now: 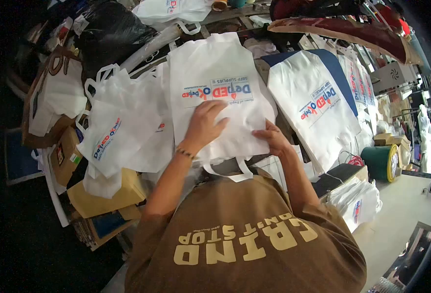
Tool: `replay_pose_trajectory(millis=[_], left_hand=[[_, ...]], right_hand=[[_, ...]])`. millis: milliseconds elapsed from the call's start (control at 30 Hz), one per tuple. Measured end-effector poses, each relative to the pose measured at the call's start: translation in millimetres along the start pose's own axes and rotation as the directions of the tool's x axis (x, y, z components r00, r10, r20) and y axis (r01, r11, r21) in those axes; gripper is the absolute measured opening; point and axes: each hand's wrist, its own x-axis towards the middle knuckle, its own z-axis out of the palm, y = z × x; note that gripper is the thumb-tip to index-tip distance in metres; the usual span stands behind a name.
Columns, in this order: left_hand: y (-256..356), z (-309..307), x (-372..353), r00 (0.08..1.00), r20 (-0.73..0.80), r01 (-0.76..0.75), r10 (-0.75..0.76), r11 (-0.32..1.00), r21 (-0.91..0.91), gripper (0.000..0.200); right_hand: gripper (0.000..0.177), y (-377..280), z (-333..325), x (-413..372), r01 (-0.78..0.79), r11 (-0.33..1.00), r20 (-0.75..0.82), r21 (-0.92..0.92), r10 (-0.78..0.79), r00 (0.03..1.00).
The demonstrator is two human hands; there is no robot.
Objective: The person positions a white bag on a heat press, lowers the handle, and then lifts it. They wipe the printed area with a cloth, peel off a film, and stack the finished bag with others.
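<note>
A white fabric tote bag (215, 58) with red and blue print lies in front of me, its handle loop pointing toward my chest. My left hand (206, 124) rests on the bag just below the print, fingers spread and palm down. At the bag's right edge, my right hand (273, 138) pinches the fabric, thumb on top and some fingers hidden from sight. Left of it lie more white printed bags (132, 112), overlapping one another. To the right, another printed bag (313, 105) lies at a slant, partly over a dark blue panel (345, 85).
A black plastic bag (110, 36) and a clear plastic roll (152, 49) are at the back left. Brown envelopes (108, 195) and cardboard are stacked at lower left. On the right are a green spool (376, 163) and a bundle of white bags (357, 202).
</note>
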Motion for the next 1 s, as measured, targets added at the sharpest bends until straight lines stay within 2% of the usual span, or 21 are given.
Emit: replay_pose_trajectory(millis=[33, 67, 167, 200, 233, 300, 333, 367, 433, 533, 600, 633, 667, 700, 767, 833, 1000], left_hand=[[1, 21, 10, 1.0, -0.015, -0.024, 0.024, 0.999, 0.028, 0.042], [3, 35, 20, 0.999, -0.017, -0.029, 0.029, 0.999, -0.02, 0.042], [-1, 61, 36, 0.996, 0.061, -0.062, 0.063, 0.998, -0.01, 0.04], [0, 62, 40, 0.994, 0.065, -0.091, 0.09, 0.996, 0.003, 0.036], [2, 62, 45, 0.992, 0.08, -0.102, 0.102, 0.995, -0.007, 0.036], [3, 61, 53, 0.986, 0.125, -0.105, 0.106, 0.994, -0.016, 0.032], [4, 60, 56, 0.985, 0.134, -0.111, 0.113, 0.994, -0.02, 0.032], [5, 59, 59, 0.982, 0.158, -0.106, 0.107, 0.994, -0.01, 0.03], [3, 60, 64, 0.977, 0.186, -0.106, 0.104, 0.994, -0.003, 0.028], [2, 60, 66, 0.975, 0.184, -0.119, 0.126, 0.992, -0.05, 0.021], [1, 61, 64, 0.969, 0.247, -0.011, 0.027, 0.998, -0.064, 0.016], [-4, 65, 64, 0.968, 0.249, -0.012, 0.027, 0.998, -0.064, 0.016], [-13, 70, 63, 0.984, 0.178, 0.039, -0.019, 0.993, -0.11, 0.015], [-17, 70, 65, 0.992, 0.109, 0.085, -0.068, 0.984, -0.159, 0.015], [-24, 67, 67, 0.987, 0.134, 0.109, -0.091, 0.985, -0.133, 0.015], [-30, 64, 68, 0.981, 0.151, 0.137, -0.121, 0.985, -0.103, 0.015], [-48, 52, 79, 0.992, -0.004, 0.124, -0.124, 0.992, -0.006, 0.012]], right_hand=[[0.057, 11, -4, 3, 0.011, 0.999, 0.062, 0.043, -0.013, 0.998], [0.055, 17, -7, 5, 0.022, 0.996, 0.12, 0.089, -0.032, 0.992], [0.052, 7, -11, 9, 0.009, 0.995, 0.051, 0.101, -0.014, 0.999], [0.053, -1, -9, 9, -0.062, 0.978, -0.011, 0.201, 0.066, 0.998], [0.053, -5, -8, 9, -0.054, 0.975, -0.026, 0.215, 0.061, 0.998], [0.055, -9, -7, 9, -0.064, 0.982, 0.032, 0.179, 0.059, 0.998], [0.059, -5, -12, 13, -0.038, 0.994, 0.056, 0.105, 0.032, 0.998], [0.059, -3, -14, 13, -0.033, 0.993, 0.05, 0.111, 0.028, 0.998], [0.061, 1, -11, 11, -0.026, 0.984, 0.175, 0.179, -0.006, 0.985], [0.06, 6, -10, 7, -0.049, 0.982, 0.143, 0.184, 0.022, 0.989], [0.058, 9, -7, 8, -0.069, 0.98, 0.12, 0.189, 0.047, 0.992], [0.054, 13, -4, 9, -0.014, 0.993, 0.069, 0.121, 0.006, 0.998], [0.051, 15, -2, 10, 0.036, 0.998, 0.018, 0.051, -0.037, 0.999], [0.051, 17, -1, 11, 0.036, 0.998, 0.015, 0.055, -0.036, 0.999], [0.045, 19, 0, 11, 0.107, 0.994, 0.007, 0.017, -0.107, 0.994], [0.047, 15, 2, 8, 0.096, 0.995, -0.006, -0.01, -0.096, 0.995], [0.052, 19, -1, 12, 0.067, 0.997, -0.01, -0.041, -0.068, 0.998]])
